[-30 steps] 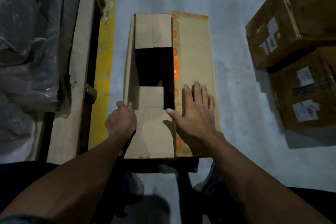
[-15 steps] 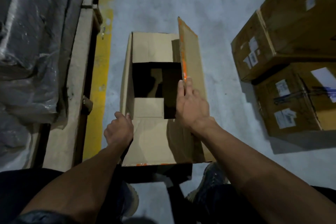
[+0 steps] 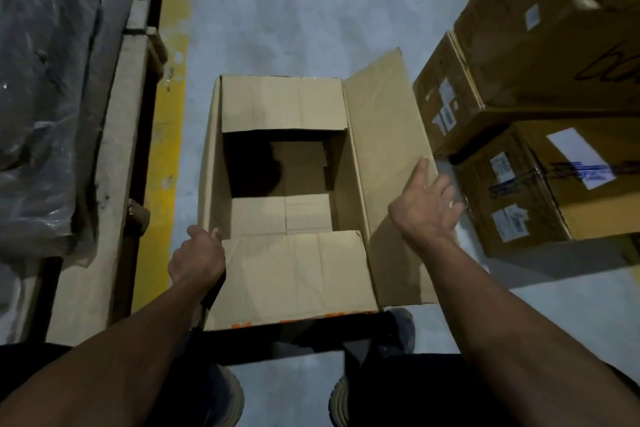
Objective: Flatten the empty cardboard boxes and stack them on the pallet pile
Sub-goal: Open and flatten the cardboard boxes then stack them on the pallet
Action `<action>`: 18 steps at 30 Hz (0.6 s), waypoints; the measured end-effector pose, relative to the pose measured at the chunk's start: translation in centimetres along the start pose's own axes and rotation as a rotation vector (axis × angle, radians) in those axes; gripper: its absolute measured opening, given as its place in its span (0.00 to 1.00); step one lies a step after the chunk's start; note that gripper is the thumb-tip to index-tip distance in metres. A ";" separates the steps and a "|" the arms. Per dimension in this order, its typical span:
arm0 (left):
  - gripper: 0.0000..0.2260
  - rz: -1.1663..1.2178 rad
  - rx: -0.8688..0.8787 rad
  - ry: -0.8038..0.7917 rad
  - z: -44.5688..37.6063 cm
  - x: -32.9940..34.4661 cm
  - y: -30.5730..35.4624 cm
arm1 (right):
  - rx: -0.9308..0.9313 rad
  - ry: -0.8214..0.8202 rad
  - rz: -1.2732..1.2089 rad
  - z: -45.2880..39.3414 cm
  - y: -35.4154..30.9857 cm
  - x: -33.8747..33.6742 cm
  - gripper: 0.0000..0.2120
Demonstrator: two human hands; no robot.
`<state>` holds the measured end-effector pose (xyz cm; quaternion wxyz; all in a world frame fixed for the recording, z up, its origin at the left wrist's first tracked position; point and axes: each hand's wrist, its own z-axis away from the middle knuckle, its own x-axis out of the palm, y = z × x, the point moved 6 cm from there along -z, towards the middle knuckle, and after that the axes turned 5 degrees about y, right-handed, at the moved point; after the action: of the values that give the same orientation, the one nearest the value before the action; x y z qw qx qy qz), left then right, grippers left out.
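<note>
An open cardboard box (image 3: 294,211) is shown on the grey floor (image 3: 311,10) between both hands. Its left wall is gripped by the curled left hand (image 3: 197,258); its long right flap (image 3: 384,163) — folded outward — is touched by the spread right hand (image 3: 427,204). Stacked boxes (image 3: 540,135) crowd the flap's edge; their white labels are unreadable. A yellow line (image 3: 166,135) borders the left.

Bare floor (image 3: 294,10) beyond the box (image 3: 287,270); stacked cartons (image 3: 540,87) close on its right.
</note>
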<state>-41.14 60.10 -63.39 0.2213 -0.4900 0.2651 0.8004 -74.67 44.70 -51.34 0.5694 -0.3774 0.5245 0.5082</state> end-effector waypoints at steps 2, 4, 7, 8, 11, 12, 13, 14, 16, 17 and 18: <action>0.21 0.004 0.006 -0.016 -0.2 0.1 0.0 | 0.032 -0.062 0.028 -0.8 0.8 1.9 0.37; 0.21 0.005 -0.003 -0.022 -0.3 0.1 -0.1 | 0.029 -0.110 0.029 -1.0 0.9 3.8 0.34; 0.22 -0.011 -0.023 -0.017 -0.6 0.3 -0.2 | -0.008 -0.201 -0.062 -0.7 0.0 6.6 0.38; 0.22 -0.012 -0.022 -0.012 -0.6 0.4 -0.3 | -0.016 -0.253 -0.100 -0.4 -0.6 7.4 0.42; 0.21 0.008 -0.024 -0.012 -0.7 0.5 -0.4 | 0.001 -0.414 -0.195 -0.1 -1.8 9.6 0.50; 0.21 0.031 -0.036 -0.021 -0.7 0.5 -0.4 | 0.005 -0.437 -0.216 -0.2 -2.1 10.1 0.51; 0.21 0.060 -0.060 -0.030 -0.7 0.3 -0.2 | 0.007 -0.443 -0.241 -0.3 -2.4 10.3 0.50; 0.21 0.087 -0.087 -0.036 -0.8 0.2 -0.1 | 0.006 -0.436 -0.263 -0.7 -2.7 10.5 0.47; 0.21 0.126 -0.121 -0.032 -1.2 -0.2 0.5 | -0.037 -0.380 -0.266 -1.3 -3.2 10.1 0.38; 0.20 0.143 -0.122 -0.022 -1.5 -0.5 0.8 | -0.081 -0.335 -0.261 -1.6 -3.5 9.8 0.31; 0.20 0.163 -0.120 -0.011 -1.8 -0.8 1.1 | -0.126 -0.287 -0.262 -1.8 -4.0 9.4 0.26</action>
<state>-40.29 58.03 -63.10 0.1272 -0.4747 0.2543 0.8329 -71.82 43.91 -61.25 0.6748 -0.4012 0.3516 0.5100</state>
